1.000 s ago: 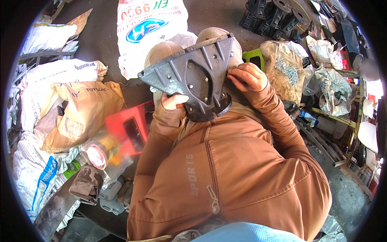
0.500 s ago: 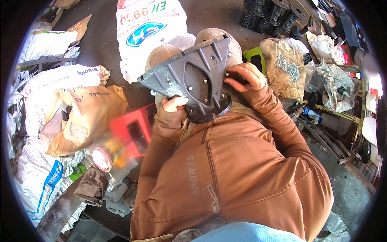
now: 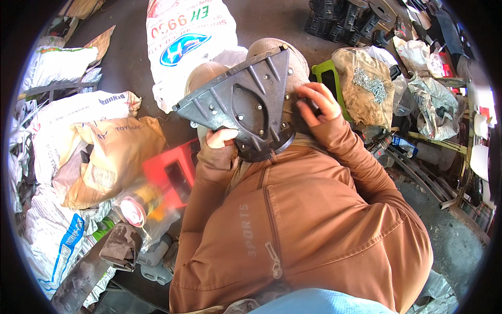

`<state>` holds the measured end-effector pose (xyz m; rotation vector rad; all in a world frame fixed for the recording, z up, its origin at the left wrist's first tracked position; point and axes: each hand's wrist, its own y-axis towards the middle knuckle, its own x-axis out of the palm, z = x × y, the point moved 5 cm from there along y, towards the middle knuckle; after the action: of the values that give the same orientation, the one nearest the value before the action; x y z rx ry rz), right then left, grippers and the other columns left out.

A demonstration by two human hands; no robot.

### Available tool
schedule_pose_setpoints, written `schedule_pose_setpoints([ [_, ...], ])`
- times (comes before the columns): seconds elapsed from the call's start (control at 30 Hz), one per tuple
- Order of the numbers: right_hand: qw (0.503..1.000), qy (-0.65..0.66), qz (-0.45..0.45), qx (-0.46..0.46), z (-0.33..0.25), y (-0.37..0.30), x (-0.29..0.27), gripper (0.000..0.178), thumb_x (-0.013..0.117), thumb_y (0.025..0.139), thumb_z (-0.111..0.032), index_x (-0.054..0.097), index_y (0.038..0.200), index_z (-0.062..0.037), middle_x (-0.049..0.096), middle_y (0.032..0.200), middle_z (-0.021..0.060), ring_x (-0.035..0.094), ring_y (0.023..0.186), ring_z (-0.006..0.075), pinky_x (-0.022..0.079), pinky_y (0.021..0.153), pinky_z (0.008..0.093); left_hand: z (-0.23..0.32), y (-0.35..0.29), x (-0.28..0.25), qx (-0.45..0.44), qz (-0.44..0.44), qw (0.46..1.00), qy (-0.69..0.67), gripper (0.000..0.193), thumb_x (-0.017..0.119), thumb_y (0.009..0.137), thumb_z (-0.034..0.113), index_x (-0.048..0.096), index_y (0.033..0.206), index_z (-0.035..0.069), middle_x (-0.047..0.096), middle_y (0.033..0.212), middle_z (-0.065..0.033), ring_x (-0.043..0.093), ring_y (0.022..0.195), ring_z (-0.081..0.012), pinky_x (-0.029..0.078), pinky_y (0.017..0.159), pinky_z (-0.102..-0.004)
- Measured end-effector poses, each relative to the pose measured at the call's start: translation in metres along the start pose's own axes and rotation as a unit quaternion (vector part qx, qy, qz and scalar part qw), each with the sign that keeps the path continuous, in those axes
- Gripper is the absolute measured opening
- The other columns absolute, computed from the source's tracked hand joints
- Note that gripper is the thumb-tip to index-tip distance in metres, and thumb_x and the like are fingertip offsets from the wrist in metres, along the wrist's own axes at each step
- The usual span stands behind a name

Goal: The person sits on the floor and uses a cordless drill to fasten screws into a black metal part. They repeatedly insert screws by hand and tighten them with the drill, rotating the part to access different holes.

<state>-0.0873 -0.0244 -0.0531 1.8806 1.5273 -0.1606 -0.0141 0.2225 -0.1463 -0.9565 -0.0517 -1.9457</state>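
Observation:
A black, roughly triangular ribbed part (image 3: 272, 76) with an oval recess and several shiny screws in it rests tilted across my knees. Its narrow end, with a rounded collar, points toward my body. My left hand (image 3: 221, 138) grips its lower left edge, the thumb lying on top and the other fingers hidden underneath. Just off the right edge, my right hand (image 3: 320, 102) is apart from the part, its fingers curled toward the thumb. Whatever those fingertips pinch, if anything, is too small to make out.
Right of my knees, loose screws (image 3: 370, 83) lie on a brown sack (image 3: 361, 107) beside a green frame (image 3: 328, 78). More black parts (image 3: 342, 21) stand at the far right. A red crate (image 3: 175, 172), a tan bag (image 3: 117, 157) and a white sack (image 3: 191, 26) lie around the left.
My right hand has drawn back from the part's right edge, and its fingers have curled in. The left hand keeps its hold. The whole view has shifted slightly.

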Motion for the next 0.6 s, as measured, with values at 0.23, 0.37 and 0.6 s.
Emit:
schedule_pose_setpoints([
  [0.23, 0.999, -0.029, 0.013, -0.028, 0.003, -0.003, -0.004, 0.039, 0.062, 0.069, 0.010, 0.065, 0.104, -0.0066, 0.059, 0.092, 0.0092, 0.059, 0.089, 0.0285, 0.049, 0.079, 0.0349, 0.001, -0.002, 0.005, 0.007, 0.024, 1.000, 0.010, 0.052, 0.054, 0.062, 0.002, 0.057, 0.114, 0.000, 0.063, 0.108, -0.0130, 0.061, 0.100, -0.0289, 0.052, 0.088, -0.0408],
  [0.37, 0.992, -0.057, 0.036, -0.105, -0.006, -0.004, -0.004, 0.043, 0.061, 0.064, 0.011, 0.066, 0.102, -0.0076, 0.060, 0.097, 0.0097, 0.058, 0.090, 0.0287, 0.048, 0.080, 0.0364, 0.006, -0.001, 0.010, 0.026, -0.006, 0.998, 0.050, 0.062, 0.055, 0.064, 0.006, 0.050, 0.125, -0.001, 0.061, 0.115, -0.0160, 0.061, 0.105, -0.0321, 0.053, 0.091, -0.0438],
  [0.6, 0.983, -0.062, 0.043, -0.165, -0.020, 0.002, -0.005, 0.052, 0.061, 0.064, 0.007, 0.065, 0.113, -0.0094, 0.060, 0.099, 0.0099, 0.057, 0.093, 0.0292, 0.046, 0.083, 0.0391, 0.010, -0.007, 0.019, 0.032, 0.043, 0.998, 0.032, 0.056, 0.052, 0.064, 0.003, 0.052, 0.120, -0.001, 0.061, 0.108, -0.0143, 0.062, 0.098, -0.0289, 0.053, 0.088, -0.0402],
])
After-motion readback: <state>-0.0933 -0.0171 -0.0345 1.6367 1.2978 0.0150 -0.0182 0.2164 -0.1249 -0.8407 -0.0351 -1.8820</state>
